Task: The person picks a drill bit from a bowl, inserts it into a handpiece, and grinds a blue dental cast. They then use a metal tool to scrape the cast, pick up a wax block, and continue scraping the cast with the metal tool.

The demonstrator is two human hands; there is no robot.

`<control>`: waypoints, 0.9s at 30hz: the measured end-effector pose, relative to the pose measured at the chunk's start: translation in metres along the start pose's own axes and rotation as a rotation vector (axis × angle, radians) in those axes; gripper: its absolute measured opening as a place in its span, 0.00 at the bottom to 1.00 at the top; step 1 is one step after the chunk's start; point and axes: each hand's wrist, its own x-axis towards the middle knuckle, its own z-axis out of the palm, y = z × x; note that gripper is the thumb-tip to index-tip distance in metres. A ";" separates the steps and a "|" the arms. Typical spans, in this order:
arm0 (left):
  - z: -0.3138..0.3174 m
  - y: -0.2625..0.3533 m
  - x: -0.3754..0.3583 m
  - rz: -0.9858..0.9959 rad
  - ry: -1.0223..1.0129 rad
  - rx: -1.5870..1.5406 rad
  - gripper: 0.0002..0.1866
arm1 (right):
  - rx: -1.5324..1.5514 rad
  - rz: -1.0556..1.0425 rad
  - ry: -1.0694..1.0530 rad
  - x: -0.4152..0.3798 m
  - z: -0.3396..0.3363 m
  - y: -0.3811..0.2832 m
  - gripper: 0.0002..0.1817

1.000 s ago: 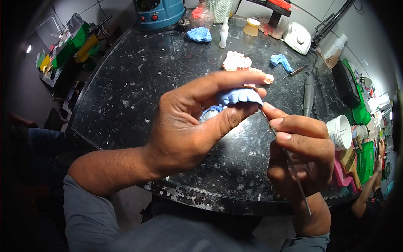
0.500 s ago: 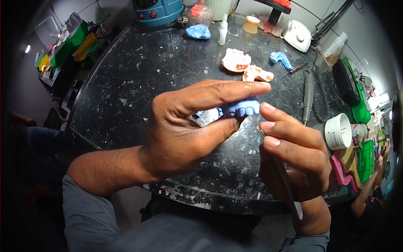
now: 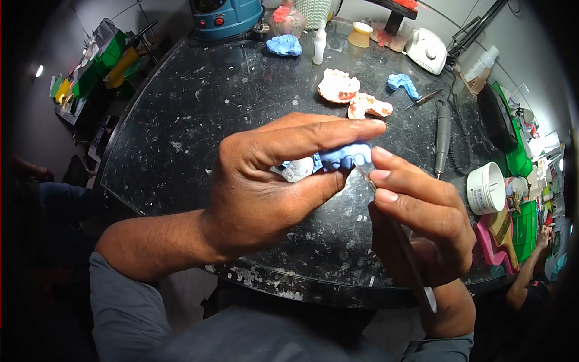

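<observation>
A blue dental model (image 3: pixel 347 155) with a row of teeth is gripped between the fingers and thumb of my left hand (image 3: pixel 271 175). Part of it, with a greyish-white lump, shows inside the curl of that hand; the rest is hidden by the fingers. My right hand (image 3: pixel 428 217) pinches a thin metal carving tool (image 3: pixel 413 268) like a pen. Its fine tip lies at the lower edge of the model's teeth, while the flat pale end points down past my right wrist. The right index fingertip is close against the model's right end.
Pinkish-white dental casts (image 3: pixel 339 85), a blue arch piece (image 3: pixel 403 84) and another blue piece (image 3: pixel 283 45) lie farther back on the black table (image 3: pixel 181 120). At right are a grey handpiece (image 3: pixel 443 136) and a white tub (image 3: pixel 485 188). Another person's arm (image 3: pixel 528 277) shows far right.
My right hand and the carving tool have shifted very slightly left and up along the teeth. The model has tilted a little in my left hand.
</observation>
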 end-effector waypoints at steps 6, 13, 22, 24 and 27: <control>-0.002 0.000 0.000 0.063 -0.023 0.078 0.23 | -0.017 0.016 0.012 0.000 0.001 -0.002 0.08; 0.001 0.006 0.003 -0.107 -0.060 -0.158 0.17 | 0.060 0.041 0.055 -0.005 0.001 0.000 0.08; -0.001 0.016 0.000 -0.347 -0.144 -0.321 0.16 | 0.094 0.041 0.029 -0.003 0.006 -0.010 0.09; -0.001 0.011 -0.001 -0.324 -0.159 -0.310 0.15 | 0.097 0.061 0.022 -0.002 0.007 -0.012 0.09; -0.002 0.008 -0.002 -0.288 -0.187 -0.297 0.14 | 0.046 0.056 -0.008 -0.002 0.006 -0.014 0.10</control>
